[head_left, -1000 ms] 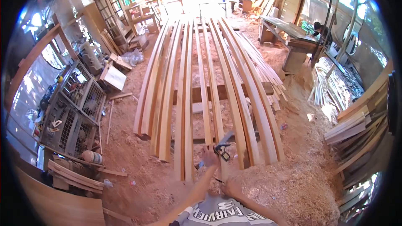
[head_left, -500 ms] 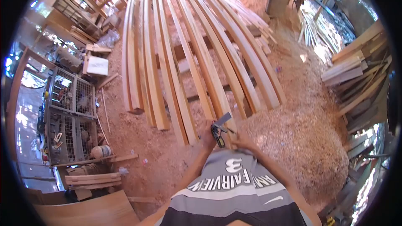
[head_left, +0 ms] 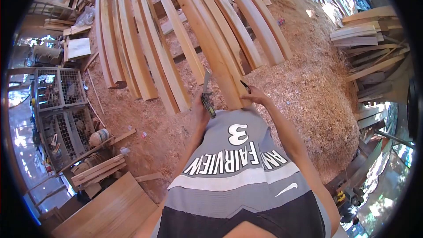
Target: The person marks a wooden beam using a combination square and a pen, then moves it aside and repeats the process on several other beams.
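A small square [head_left: 208, 101] with a metal blade and a dark body is in my left hand [head_left: 200, 113], fingers closed round its body. Its blade points up, beside the left edge of a wooden beam [head_left: 225, 77]. The beam's near end lies close to my shirt. On the other side, my right hand [head_left: 257, 96] is closed on a dark, slim pencil [head_left: 245, 84] and rests by the beam's right edge near that end. The pencil's tip points up and left over the wood.
Several long planks [head_left: 152, 57] lie side by side ahead, over crosspieces. Wood shavings cover the ground, heaped at right [head_left: 326, 128]. Stacked boards [head_left: 357, 35] stand at far right. A wire-mesh frame [head_left: 61, 90] and a wide panel [head_left: 108, 207] are at left.
The square has come off the beam's top to its left side, and its blade has turned upward. My hands have moved apart. The view has tilted down.
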Available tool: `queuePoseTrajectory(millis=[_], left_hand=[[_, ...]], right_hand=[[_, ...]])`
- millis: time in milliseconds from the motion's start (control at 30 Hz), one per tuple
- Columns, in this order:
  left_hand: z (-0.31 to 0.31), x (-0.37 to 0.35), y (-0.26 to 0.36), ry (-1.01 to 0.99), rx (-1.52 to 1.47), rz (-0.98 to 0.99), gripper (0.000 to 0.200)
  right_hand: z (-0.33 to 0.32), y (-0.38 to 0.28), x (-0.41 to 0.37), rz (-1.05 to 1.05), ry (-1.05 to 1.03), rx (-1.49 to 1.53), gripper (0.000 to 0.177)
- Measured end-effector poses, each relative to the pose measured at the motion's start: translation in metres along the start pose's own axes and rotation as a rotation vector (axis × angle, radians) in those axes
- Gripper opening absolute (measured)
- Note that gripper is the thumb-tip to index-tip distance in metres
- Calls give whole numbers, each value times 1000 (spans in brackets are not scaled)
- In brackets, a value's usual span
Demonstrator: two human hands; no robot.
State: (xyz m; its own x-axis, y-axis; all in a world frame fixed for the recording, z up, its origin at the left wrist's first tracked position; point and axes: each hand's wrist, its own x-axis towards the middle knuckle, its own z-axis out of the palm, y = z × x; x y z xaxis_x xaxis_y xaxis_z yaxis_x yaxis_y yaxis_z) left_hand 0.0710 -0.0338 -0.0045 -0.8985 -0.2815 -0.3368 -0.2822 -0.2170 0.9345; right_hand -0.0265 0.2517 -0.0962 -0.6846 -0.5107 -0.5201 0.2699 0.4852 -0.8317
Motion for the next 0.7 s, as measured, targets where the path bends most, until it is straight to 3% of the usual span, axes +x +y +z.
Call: queuePoseTrajectory(millis=[133,200,267,367,433,533,567,600,633,667,700], left_hand=[[-6,11,-20,26,-298,-90,23],[-15,14,-47,11,62,170,27],[-23,14,-69,-39,-58,54,22],[-9,9,-74,-47,106,53,20],[-2,0,-71,-72,438,61,24],[-10,2,-92,-83,487,137,29],[-13,3,-99,-87,507,165,31],[-15,7,-106,-127,518,109,33],[-17,9,-114,-168,529,46,36],[-20,13,-124,-156,531,36,36],[-21,16,-132,-188,335,-170,37]], right_hand=[[0,-11,-4,183,37,-44,83],[2,-3,-2,253,21,9,80],[0,15,17,89,-67,137,72],[7,35,23,193,-16,74,62],[7,43,34,248,-1,8,55],[27,35,18,242,-163,228,54],[34,44,22,242,-144,443,52],[32,38,24,243,-126,655,50],[19,36,24,340,-120,249,48],[19,40,27,344,-135,248,48],[25,50,24,265,-97,229,48]])
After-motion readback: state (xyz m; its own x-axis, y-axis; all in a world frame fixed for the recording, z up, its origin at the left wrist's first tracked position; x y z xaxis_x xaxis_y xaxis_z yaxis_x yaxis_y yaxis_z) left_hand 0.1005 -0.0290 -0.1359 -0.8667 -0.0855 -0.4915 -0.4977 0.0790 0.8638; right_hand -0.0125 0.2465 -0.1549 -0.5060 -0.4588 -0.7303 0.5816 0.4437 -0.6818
